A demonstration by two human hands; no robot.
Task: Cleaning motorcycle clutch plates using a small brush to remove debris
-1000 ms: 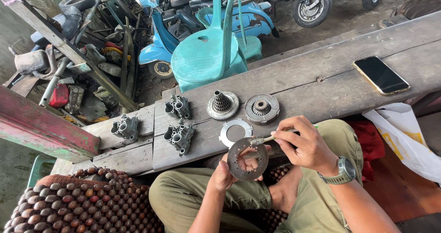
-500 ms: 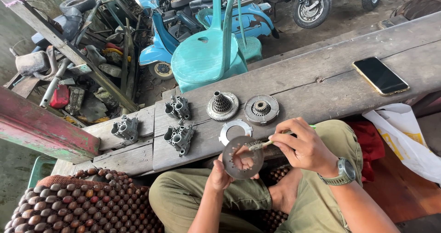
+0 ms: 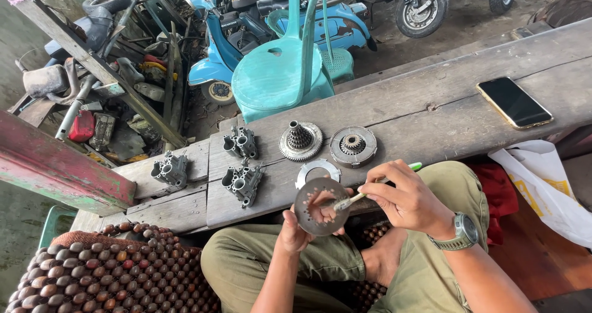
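My left hand (image 3: 296, 230) holds a round rusty metal disc (image 3: 313, 213) with a central hole, upright over my lap. My right hand (image 3: 404, 199) grips a small brush with a green handle (image 3: 414, 166), its bristle end touching the disc's inner edge. On the wooden bench just beyond lie a flat metal ring (image 3: 317, 170), a toothed hub plate (image 3: 300, 141) and a round geared drum (image 3: 353, 146). A watch sits on my right wrist.
Three grey carburettor-like castings (image 3: 242, 182) lie on the bench at left. A smartphone (image 3: 514, 102) rests at right, a white plastic bag (image 3: 542, 183) below it. A teal plastic chair (image 3: 280, 72), scooters and scrap parts stand beyond. A beaded seat cover (image 3: 111, 270) lies lower left.
The brush tip has shifted across the disc toward its centre hole, and the disc has tilted slightly in my left hand. Nothing on the bench has moved.
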